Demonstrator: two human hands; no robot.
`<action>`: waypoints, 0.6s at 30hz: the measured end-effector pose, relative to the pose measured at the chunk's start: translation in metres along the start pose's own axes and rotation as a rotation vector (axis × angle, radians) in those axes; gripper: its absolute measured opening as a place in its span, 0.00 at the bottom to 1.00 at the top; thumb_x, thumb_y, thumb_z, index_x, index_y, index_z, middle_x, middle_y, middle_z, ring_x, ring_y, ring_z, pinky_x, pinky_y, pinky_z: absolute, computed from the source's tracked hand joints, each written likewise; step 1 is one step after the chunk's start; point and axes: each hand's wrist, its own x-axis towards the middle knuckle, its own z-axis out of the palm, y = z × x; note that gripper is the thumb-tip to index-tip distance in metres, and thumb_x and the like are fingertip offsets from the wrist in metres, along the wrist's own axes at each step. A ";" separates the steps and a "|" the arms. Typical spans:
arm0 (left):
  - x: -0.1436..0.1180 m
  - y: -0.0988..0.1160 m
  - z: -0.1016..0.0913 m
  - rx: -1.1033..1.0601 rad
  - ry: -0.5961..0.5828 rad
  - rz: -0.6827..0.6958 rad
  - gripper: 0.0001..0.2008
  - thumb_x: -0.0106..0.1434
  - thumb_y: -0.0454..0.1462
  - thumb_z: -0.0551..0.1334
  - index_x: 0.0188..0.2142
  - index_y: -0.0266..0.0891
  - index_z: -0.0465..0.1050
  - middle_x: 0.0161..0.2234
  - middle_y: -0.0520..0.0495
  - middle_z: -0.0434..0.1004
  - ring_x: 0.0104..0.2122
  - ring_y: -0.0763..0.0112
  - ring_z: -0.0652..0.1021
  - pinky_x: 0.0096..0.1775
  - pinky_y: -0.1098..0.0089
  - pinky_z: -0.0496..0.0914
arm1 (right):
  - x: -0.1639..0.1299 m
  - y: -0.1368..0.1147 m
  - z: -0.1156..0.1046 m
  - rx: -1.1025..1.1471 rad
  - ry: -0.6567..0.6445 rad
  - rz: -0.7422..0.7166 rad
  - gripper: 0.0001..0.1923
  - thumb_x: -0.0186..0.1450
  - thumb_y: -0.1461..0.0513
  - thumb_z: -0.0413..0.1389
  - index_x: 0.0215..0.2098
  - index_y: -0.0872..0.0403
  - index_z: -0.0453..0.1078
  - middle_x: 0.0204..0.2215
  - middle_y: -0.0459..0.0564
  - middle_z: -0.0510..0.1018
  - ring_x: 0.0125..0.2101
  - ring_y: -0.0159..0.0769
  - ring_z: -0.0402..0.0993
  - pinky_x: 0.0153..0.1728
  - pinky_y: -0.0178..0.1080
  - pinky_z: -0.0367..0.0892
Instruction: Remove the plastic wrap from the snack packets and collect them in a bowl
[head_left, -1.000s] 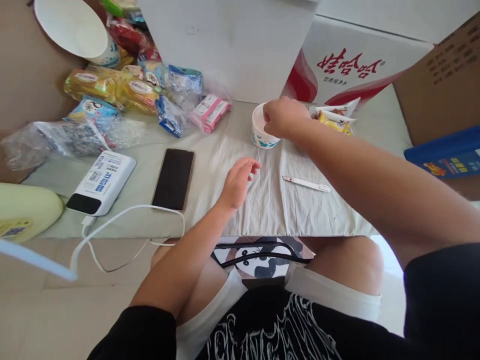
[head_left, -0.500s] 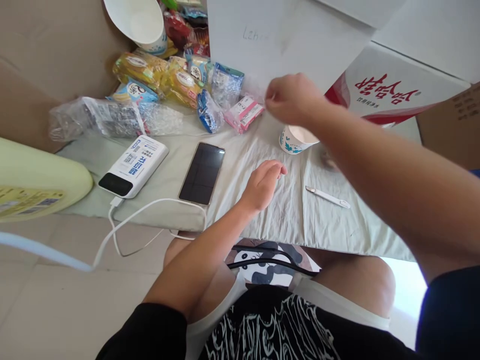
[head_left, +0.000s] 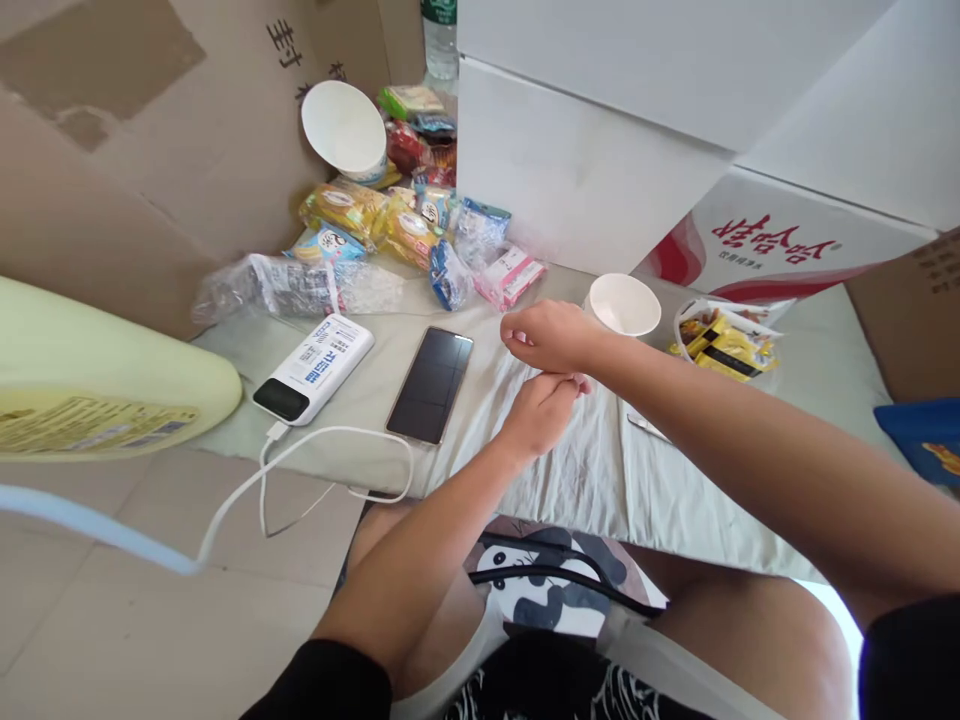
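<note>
At centre frame the right hand, fingers curled with no object visible in them, hovers just above the loosely open, empty left hand, with the paper cup just right of them.

The right hand, which was at the cup a second ago and then raised above it, now sits just over the left hand, touching it. The pen is now mostly hidden under the right forearm.
</note>
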 end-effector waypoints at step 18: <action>-0.007 0.020 -0.041 -0.198 0.110 -0.175 0.10 0.65 0.43 0.56 0.31 0.45 0.73 0.39 0.42 0.81 0.43 0.56 0.79 0.48 0.56 0.72 | 0.249 -0.049 -0.087 0.230 0.467 0.082 0.09 0.68 0.78 0.51 0.32 0.64 0.66 0.60 0.77 0.75 0.67 0.61 0.68 0.66 0.57 0.61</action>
